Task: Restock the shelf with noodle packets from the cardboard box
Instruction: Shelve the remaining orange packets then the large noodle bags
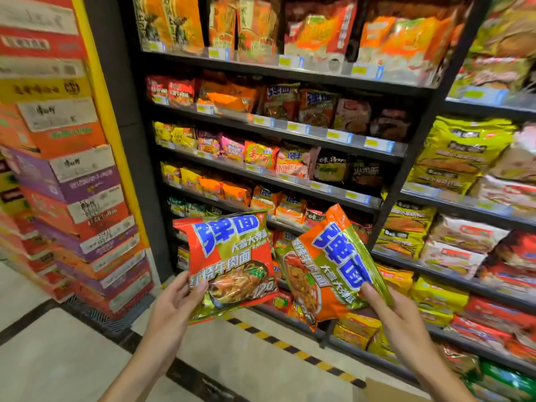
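Note:
I hold two red-and-green noodle packets with blue lettering in front of the black shelf unit [385, 198]. My left hand [177, 300] pinches the lower left corner of the upright packet [232, 262]. My right hand [391, 309] grips the lower right edge of the second packet [327, 268], which is tilted to the right. Both packets hang in the air before the lower shelves. A corner of the cardboard box [388, 393] shows at the bottom edge, below my right forearm.
The shelves hold rows of noodle packets with yellow price tags. Stacked cartons [72, 184] rise on a black pallet [107, 317] at the left, beside a yellow pillar edge [98, 82]. Black-and-yellow hazard tape [290, 346] runs along the floor by the shelf foot. More packed shelves [478, 198] stand at right.

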Tool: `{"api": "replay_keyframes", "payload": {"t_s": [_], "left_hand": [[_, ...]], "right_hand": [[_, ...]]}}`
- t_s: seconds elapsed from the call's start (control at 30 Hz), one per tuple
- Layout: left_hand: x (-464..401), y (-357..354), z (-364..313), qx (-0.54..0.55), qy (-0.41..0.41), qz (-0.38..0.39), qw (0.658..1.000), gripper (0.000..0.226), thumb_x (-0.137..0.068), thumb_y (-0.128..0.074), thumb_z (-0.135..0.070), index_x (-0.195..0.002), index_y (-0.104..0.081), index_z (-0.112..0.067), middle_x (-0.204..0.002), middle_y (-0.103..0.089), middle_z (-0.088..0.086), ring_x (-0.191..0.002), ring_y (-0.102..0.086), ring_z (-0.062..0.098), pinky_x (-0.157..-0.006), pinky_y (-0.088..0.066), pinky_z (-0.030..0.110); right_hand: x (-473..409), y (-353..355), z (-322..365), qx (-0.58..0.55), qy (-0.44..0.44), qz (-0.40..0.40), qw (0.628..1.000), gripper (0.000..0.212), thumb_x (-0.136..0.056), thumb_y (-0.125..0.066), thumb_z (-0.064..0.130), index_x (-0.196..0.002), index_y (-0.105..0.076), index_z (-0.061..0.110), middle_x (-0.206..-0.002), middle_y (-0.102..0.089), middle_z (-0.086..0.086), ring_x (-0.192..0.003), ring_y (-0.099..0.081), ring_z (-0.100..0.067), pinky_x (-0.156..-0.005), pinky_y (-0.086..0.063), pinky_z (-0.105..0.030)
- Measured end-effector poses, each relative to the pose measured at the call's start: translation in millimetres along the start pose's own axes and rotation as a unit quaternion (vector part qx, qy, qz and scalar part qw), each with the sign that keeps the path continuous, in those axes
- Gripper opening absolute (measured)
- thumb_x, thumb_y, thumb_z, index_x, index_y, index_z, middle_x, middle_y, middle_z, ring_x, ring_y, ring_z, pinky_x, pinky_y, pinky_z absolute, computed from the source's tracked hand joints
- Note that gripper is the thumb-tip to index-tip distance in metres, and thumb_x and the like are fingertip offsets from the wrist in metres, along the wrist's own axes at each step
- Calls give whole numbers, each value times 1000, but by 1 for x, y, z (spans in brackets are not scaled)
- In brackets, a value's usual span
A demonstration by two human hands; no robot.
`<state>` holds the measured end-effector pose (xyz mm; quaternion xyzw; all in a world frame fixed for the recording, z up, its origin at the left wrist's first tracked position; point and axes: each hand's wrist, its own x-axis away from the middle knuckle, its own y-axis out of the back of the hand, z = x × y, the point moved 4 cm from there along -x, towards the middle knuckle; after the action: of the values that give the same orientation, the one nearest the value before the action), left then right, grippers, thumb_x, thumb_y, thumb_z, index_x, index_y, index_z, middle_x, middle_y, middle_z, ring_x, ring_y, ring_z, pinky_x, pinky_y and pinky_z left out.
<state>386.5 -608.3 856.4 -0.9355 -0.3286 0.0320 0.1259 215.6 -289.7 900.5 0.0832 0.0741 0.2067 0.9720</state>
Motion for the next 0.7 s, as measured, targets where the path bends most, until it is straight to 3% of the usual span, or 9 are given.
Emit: {"api": "replay_keyframes", "payload": {"t_s": [0.13, 0.3, 0.4, 0.5, 0.7], "left_hand": [[-44, 1, -3, -16, -2, 0, 1000, 98, -49, -84, -64, -133, -56, -23, -122, -70, 1, -108, -70, 22, -84, -58, 38], [-110, -12, -7, -25, -21, 24, 999, 84, -55, -81, -58, -129, -59, -25, -118, -72, -1, -108, -70, 20, -75, -60, 27], [-155, -24, -14, -39, -39, 23, 998, 65, -67, -79, -55, -123, -62, -27, -117, -72, -1, -108, -70, 20, -81, -60, 33], [-205, -37, -24, -50, -38, -3, 998, 38, -83, -72, -38, -118, -64, -28, -112, -74, -2, -106, -70, 18, -87, -55, 40], [-305, -64, -35, -52, -55, 10, 997, 42, -80, -71, -36, -121, -61, -30, -113, -73, -4, -106, -69, 14, -90, -53, 36]], "right_hand": [[-39, -8, -1, 16, 5, -2, 1000, 32, -90, -55, 35, -109, -70, 14, -99, -76, 5, -94, -72, -12, -70, -58, -20], [-108, -18, -11, 1, 17, -7, 1000, 41, -90, -60, 49, -108, -70, 14, -101, -77, 1, -95, -73, -16, -79, -62, -35], [-159, -23, -16, 6, 37, -14, 999, 31, -93, -56, 39, -105, -71, 15, -98, -77, 2, -93, -73, -14, -75, -59, -25], [-212, -25, -15, 8, 49, -12, 999, 27, -94, -54, 34, -104, -70, 15, -96, -77, 1, -91, -73, -16, -75, -58, -25], [-304, -22, 0, 12, 66, -23, 997, 24, -98, -51, 28, -105, -72, 18, -100, -77, 9, -95, -71, -5, -74, -52, -12]]}}
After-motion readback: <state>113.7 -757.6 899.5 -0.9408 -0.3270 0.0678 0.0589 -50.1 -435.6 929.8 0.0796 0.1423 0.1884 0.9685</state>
